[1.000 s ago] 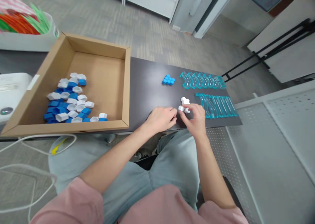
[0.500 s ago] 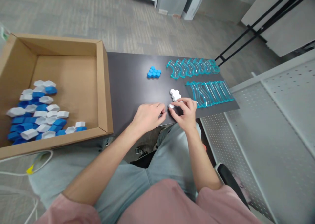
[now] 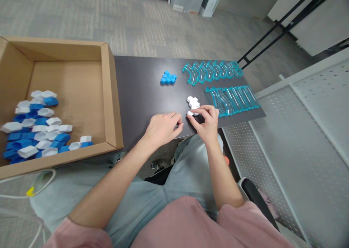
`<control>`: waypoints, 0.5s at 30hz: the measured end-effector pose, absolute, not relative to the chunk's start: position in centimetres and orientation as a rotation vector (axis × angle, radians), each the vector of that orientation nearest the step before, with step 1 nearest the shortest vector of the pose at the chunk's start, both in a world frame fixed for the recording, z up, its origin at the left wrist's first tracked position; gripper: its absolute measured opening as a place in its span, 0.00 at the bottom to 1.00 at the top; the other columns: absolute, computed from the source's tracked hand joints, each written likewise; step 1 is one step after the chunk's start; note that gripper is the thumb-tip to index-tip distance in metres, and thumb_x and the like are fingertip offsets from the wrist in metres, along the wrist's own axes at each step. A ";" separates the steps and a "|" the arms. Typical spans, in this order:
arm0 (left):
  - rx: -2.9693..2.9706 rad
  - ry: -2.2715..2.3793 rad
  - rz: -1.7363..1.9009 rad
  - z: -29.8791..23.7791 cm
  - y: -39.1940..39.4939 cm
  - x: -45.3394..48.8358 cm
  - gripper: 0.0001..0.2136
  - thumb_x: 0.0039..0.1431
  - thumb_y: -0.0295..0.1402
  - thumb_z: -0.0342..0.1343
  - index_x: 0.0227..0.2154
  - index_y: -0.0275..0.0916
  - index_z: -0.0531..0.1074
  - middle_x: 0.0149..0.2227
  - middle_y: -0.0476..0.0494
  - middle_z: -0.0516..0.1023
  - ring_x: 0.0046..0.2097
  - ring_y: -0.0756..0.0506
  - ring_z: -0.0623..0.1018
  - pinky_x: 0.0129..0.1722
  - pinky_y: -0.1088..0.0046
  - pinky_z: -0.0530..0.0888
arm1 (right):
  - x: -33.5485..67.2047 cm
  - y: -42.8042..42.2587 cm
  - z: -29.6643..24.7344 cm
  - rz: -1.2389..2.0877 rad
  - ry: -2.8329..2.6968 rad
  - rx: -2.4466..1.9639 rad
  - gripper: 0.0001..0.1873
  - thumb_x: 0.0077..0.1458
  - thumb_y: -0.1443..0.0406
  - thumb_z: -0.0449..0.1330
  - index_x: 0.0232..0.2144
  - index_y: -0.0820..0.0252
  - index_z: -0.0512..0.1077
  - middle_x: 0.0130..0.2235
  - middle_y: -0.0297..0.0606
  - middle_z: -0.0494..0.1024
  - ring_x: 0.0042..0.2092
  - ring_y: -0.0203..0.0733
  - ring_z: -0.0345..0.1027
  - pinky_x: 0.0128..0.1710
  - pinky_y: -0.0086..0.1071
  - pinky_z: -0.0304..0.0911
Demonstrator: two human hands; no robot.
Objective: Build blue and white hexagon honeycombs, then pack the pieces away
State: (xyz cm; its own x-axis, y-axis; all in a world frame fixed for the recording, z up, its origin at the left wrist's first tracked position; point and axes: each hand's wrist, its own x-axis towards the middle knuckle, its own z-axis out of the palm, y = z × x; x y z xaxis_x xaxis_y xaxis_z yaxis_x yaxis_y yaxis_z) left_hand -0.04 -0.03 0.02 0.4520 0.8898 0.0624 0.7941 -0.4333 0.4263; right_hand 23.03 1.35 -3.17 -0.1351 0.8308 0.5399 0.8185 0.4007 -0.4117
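Note:
My right hand pinches a small white hexagon piece at the near end of a short cluster of white hexagon pieces on the dark table. Just to its left, my left hand rests on the table with fingers curled; whether they hold anything is hidden. A small cluster of blue hexagon pieces lies farther back.
A cardboard box at the left holds a heap of blue and white hexagon pieces. Two rows of clear teal track pieces, curved and straight, lie at the right end. A white perforated panel is beside the table.
The view has shifted so the box sits farther left. My right hand has moved the white piece up against the near end of the white cluster. My left hand stays close by.

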 end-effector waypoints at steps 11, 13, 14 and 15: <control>2.376 1.421 0.410 0.1 0.0 -0.1 0.09 0.77 0.39 0.55 0.45 0.43 0.79 0.44 0.45 0.86 0.43 0.41 0.84 0.40 0.65 0.72 | 22.8 1.3 -3.3 0.089 -1.881 -1.419 0.09 0.67 0.58 0.71 0.48 0.49 0.84 0.49 0.43 0.79 0.52 0.54 0.73 0.56 0.52 0.67; 2.378 1.422 0.409 0.1 0.0 -0.1 0.09 0.77 0.39 0.55 0.45 0.43 0.79 0.44 0.45 0.86 0.43 0.41 0.84 0.40 0.65 0.72 | 22.8 1.3 -3.2 0.091 -1.877 -1.408 0.09 0.67 0.58 0.72 0.48 0.49 0.84 0.48 0.42 0.78 0.52 0.54 0.74 0.56 0.51 0.67; 2.378 1.422 0.410 0.1 0.0 -0.1 0.09 0.77 0.39 0.55 0.45 0.43 0.79 0.44 0.45 0.86 0.43 0.41 0.84 0.40 0.65 0.72 | 22.8 1.3 -3.3 0.082 -1.877 -1.401 0.09 0.66 0.59 0.72 0.48 0.50 0.84 0.48 0.42 0.78 0.52 0.53 0.74 0.56 0.51 0.67; 2.380 1.423 0.412 0.1 0.0 -0.1 0.09 0.77 0.39 0.55 0.45 0.43 0.79 0.44 0.45 0.86 0.43 0.41 0.84 0.40 0.65 0.72 | 22.8 1.3 -3.3 0.071 -1.877 -1.393 0.09 0.66 0.59 0.73 0.48 0.50 0.84 0.48 0.42 0.78 0.51 0.53 0.74 0.55 0.50 0.67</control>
